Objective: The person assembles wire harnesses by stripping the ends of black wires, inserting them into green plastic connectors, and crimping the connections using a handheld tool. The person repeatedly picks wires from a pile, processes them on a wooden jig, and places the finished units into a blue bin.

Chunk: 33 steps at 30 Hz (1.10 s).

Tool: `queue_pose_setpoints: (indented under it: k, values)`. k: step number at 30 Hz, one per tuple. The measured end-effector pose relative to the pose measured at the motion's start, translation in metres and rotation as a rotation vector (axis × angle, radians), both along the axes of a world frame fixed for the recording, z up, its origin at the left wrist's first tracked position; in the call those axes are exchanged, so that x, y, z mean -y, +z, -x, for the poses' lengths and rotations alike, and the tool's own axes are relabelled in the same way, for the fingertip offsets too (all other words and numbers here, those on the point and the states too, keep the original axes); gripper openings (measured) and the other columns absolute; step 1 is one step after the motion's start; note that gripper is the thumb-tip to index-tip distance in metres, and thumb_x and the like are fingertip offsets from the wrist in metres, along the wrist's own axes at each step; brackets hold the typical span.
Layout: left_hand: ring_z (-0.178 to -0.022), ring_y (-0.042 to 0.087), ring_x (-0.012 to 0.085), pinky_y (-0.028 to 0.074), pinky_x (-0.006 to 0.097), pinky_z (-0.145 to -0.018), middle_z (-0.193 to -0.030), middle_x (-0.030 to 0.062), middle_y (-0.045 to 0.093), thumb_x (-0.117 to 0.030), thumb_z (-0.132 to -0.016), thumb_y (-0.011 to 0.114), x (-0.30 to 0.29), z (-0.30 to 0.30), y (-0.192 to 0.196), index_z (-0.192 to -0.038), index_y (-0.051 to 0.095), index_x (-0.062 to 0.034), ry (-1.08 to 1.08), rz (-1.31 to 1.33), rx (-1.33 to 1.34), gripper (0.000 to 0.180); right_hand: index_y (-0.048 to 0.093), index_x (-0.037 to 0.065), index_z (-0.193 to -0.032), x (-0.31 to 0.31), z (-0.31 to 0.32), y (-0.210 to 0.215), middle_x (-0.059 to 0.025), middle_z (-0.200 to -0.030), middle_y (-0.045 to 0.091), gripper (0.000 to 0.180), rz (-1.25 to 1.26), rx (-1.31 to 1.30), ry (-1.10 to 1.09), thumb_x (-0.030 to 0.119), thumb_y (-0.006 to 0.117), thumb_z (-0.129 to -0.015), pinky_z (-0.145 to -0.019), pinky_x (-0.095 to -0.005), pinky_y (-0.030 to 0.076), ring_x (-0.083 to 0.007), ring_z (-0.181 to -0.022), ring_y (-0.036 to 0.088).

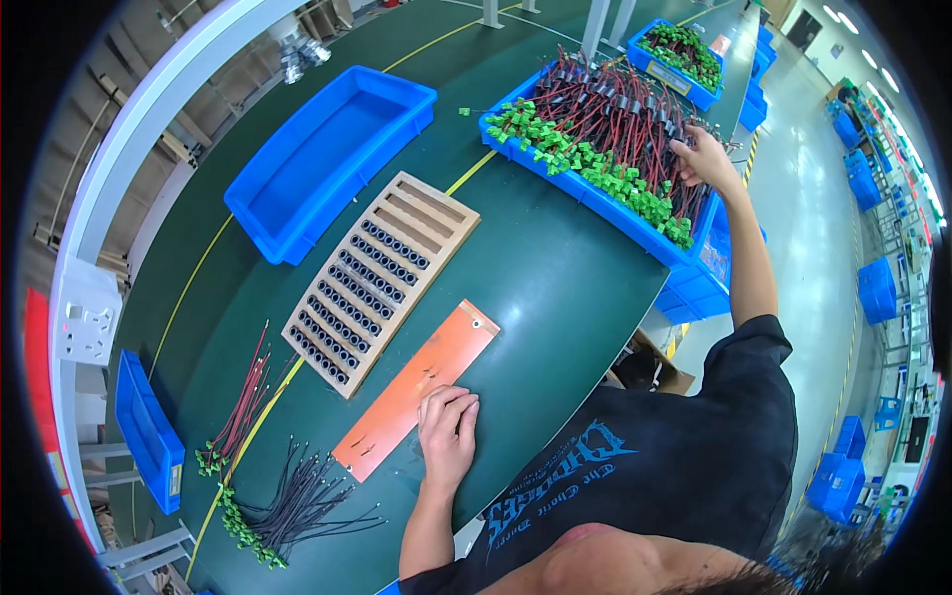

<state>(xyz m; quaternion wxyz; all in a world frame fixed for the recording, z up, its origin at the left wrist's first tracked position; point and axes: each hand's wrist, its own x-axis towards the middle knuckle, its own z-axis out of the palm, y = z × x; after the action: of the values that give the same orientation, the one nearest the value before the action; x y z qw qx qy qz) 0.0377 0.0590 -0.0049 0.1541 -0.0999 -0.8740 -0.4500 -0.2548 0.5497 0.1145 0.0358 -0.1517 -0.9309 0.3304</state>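
My left hand (448, 431) rests with curled fingers at the edge of an orange board (416, 392) on the green table. The hand hides whatever may be under its fingers. Small dark marks and a hole at each end show on the board. At the upper right, my right hand (704, 159) reaches into a blue bin (575, 185) heaped with red and black wire leads (635, 114). Its thumb and fingers close around some leads at the bin's right side. Green connectors (625, 188) lie along the near side of the heap.
A wooden rack (421, 283) with rows of black cylindrical parts stands beside the board. Beyond it is an empty blue tray (332, 149). Black leads (307, 501) and red leads (248, 397) lie at lower left, near a smaller blue bin (149, 436). Another filled bin (679, 79) sits farther back.
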Motion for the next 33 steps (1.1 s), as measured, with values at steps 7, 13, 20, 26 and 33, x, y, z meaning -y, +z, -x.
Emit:
queue_pose_setpoints:
  k: [7,13,20,26,33]
  values:
    - [-0.103,0.064,0.0293,0.048,0.041,-0.090,-0.103,0.0095,0.068,-0.004,-0.084,0.076,0.000,-0.002,-0.001,-0.095,0.074,-0.0030,0.001,-0.006,-0.004,0.011,0.058,0.003,-0.133,-0.017,-0.004,0.003,-0.0099,-0.076,0.069,0.045,-0.739,-0.392,0.040,0.032,0.066,-0.098,-0.057,-0.0339,0.057,-0.0186,-0.065,0.070]
    - [-0.103,0.064,0.0277,0.048,0.041,-0.089,-0.103,0.0077,0.069,-0.004,-0.083,0.077,0.003,0.001,-0.002,-0.096,0.074,-0.0041,-0.013,0.032,-0.004,0.013,0.069,0.002,-0.114,0.138,-0.043,0.012,-0.0091,-0.089,0.071,0.022,-0.027,-0.320,0.538,0.018,0.066,-0.099,-0.077,-0.0327,0.054,-0.0150,-0.082,0.067]
    - [-0.102,0.064,0.0276,0.049,0.041,-0.088,-0.102,0.0080,0.068,-0.006,-0.084,0.076,0.007,-0.003,-0.009,-0.097,0.073,-0.0049,-0.022,0.027,-0.081,0.014,0.070,0.000,-0.101,0.345,-0.040,-0.048,-0.0196,-0.093,0.072,0.029,-0.147,-0.206,1.100,0.026,0.076,-0.088,-0.079,-0.0435,0.056,-0.0378,-0.086,0.070]
    - [-0.100,0.064,0.0276,0.051,0.040,-0.086,-0.106,0.0075,0.065,-0.007,-0.087,0.072,0.022,-0.028,0.001,-0.104,0.069,-0.0059,0.025,0.091,-0.127,0.018,0.061,-0.003,-0.091,0.361,-0.021,-0.089,-0.0222,-0.077,0.065,0.027,-0.153,-0.279,1.138,0.019,0.076,-0.087,-0.068,-0.0482,0.050,-0.0421,-0.075,0.065]
    - [-0.092,0.065,0.0246,0.052,0.037,-0.078,-0.108,0.0062,0.069,-0.006,-0.074,0.062,0.093,-0.131,0.046,-0.111,0.069,-0.0077,0.447,0.737,0.008,0.037,0.059,-0.005,-0.087,0.365,-0.017,-0.082,-0.0245,-0.074,0.066,0.023,-0.155,-0.181,1.220,0.012,0.074,-0.089,-0.066,-0.0473,0.050,-0.0416,-0.071,0.066]
